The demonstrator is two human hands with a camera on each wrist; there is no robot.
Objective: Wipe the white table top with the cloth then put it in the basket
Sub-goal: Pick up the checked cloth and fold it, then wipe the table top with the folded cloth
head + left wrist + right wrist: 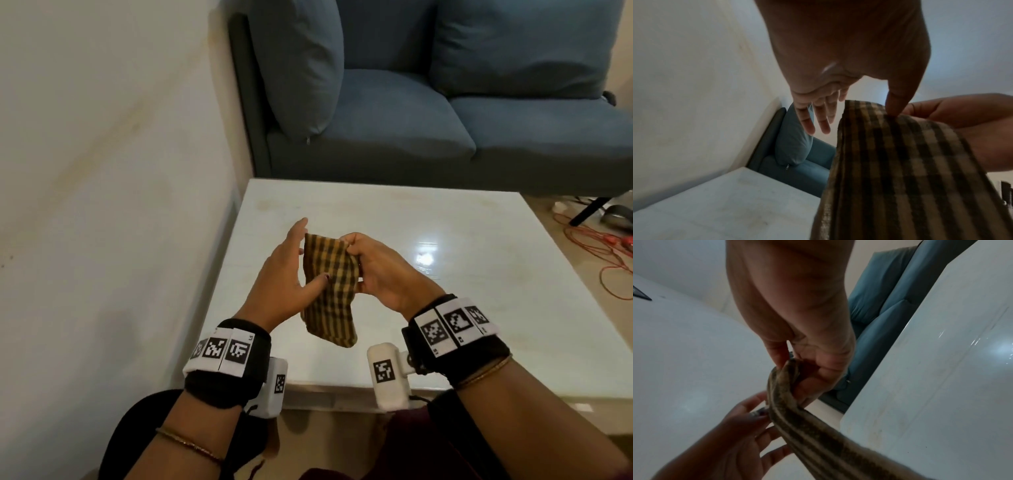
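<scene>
The right hand [376, 270] is pinching the checked cloth [329, 291] in its grip above the white desk [479, 308], hiding the cloth's right edge, while the left hand [281, 274], fingers straight, is touching it.

The checked woven cloth [330, 291] looks matt; the white table top [479, 308] is glossy, smooth.
</scene>
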